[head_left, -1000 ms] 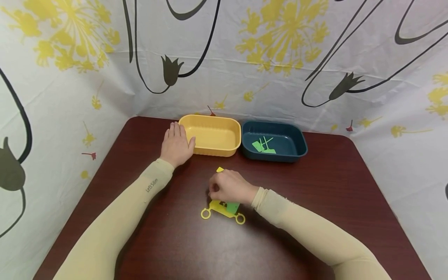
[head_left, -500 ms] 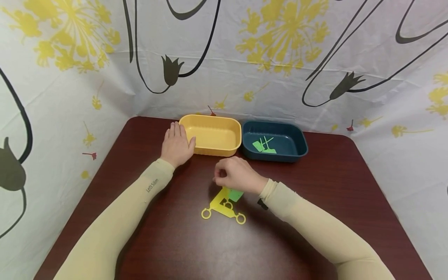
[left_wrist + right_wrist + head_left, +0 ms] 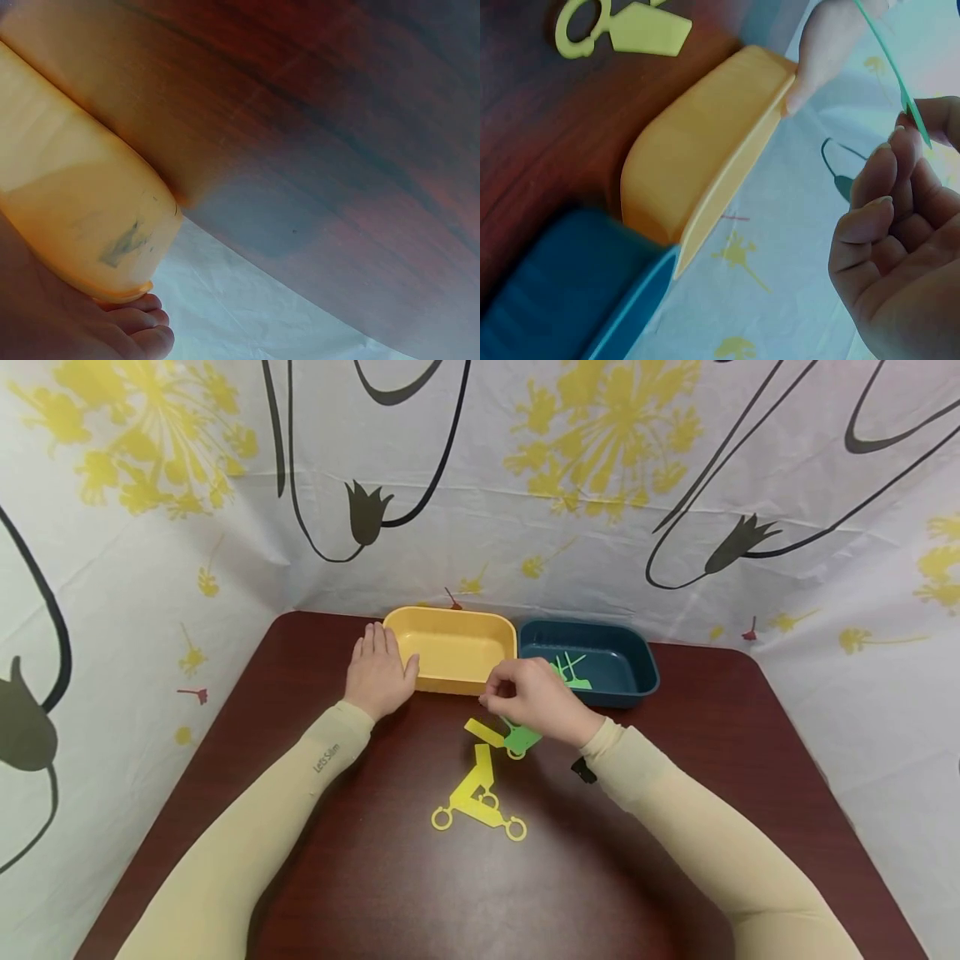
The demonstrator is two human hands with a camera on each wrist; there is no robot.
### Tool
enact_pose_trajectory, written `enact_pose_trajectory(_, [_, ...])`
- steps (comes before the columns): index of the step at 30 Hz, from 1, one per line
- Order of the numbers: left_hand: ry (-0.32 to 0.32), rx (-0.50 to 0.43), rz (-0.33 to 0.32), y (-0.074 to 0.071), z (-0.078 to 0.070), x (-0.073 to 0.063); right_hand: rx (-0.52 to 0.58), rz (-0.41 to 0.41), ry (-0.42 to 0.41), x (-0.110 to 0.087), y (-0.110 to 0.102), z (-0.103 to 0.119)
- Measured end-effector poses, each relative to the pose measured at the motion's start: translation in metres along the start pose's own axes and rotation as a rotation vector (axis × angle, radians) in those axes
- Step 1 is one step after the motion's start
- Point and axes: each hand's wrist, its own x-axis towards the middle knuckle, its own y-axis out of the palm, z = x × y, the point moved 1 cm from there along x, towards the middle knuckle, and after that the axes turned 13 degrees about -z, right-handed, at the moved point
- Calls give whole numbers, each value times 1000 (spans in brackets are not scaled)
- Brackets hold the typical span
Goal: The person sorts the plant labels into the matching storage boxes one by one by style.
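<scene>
My right hand (image 3: pixel 543 697) pinches a green plant label (image 3: pixel 522 741) between thumb and fingertips, raised above the table just in front of the two bins. In the right wrist view its thin strip (image 3: pixel 891 64) is seen nearly edge-on. My left hand (image 3: pixel 380 672) rests with straight fingers on the left end of the yellow bin (image 3: pixel 450 681). Several yellow ring-ended labels lie on the table: a cluster (image 3: pixel 480 810) overlaps in the middle, and another yellow label (image 3: pixel 483 732) lies behind it, partly covered in view by the green one.
A dark blue bin (image 3: pixel 626 697) stands right against the yellow bin and contains several green labels (image 3: pixel 577 681). Both stand at the back of the brown table (image 3: pixel 420 893), before a patterned cloth (image 3: pixel 465 485).
My right hand has lifted the green label off the yellow ones and moved it back and right towards the blue bin, uncovering the yellow labels. The left hand has stayed put.
</scene>
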Motion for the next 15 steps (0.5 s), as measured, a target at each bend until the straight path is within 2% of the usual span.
enact_pose_trajectory(15, [-7,1,6,1,1,0,5,-125,4,15,-22,-13])
